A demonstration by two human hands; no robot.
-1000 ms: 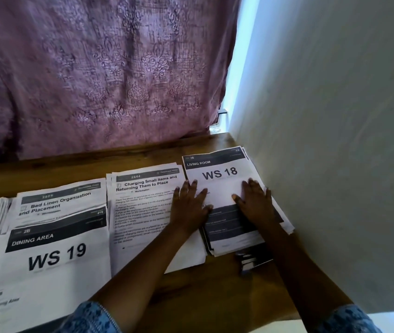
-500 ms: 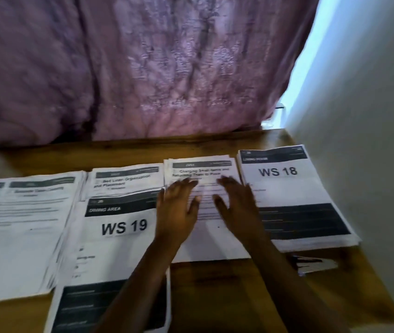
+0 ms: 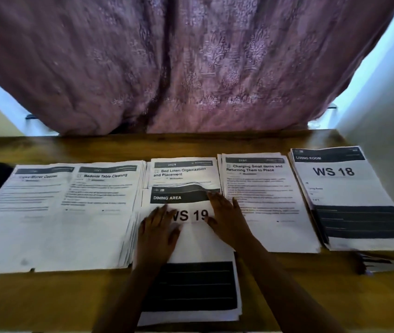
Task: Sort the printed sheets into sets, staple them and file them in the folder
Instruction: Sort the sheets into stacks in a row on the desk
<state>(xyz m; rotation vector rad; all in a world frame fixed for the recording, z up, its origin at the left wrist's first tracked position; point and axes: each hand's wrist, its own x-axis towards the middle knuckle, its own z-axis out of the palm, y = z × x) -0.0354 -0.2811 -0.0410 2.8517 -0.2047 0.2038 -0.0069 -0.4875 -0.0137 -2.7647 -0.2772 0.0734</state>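
Several stacks of printed sheets lie in a row on the wooden table point(image 3: 287, 296). Both hands lie flat on the "WS 19 Dining Area" stack point(image 3: 191, 248) in the middle: my left hand point(image 3: 158, 233) on its left part, my right hand point(image 3: 226, 217) on its right part, fingers straight. That stack overlaps the "Bed Linen Organization" stack point(image 3: 181, 173) behind it. To the right are the "Charging Small Items" stack point(image 3: 270, 203) and the "WS 18 Living Room" stack point(image 3: 350, 195). A stapler point(image 3: 378, 263), blurred, sits below the "WS 18" stack.
Two more stacks lie to the left, "Bedside Table Cleaning" point(image 3: 102, 212) and one with a blurred title point(image 3: 22, 212). A purple curtain point(image 3: 191, 68) hangs behind the table. A white wall point(image 3: 388, 104) stands close on the right.
Both hands moved left from the "WS 18" stack, over the "Charging Small Items" stack, onto the "WS 19" stack. The camera swung left too.
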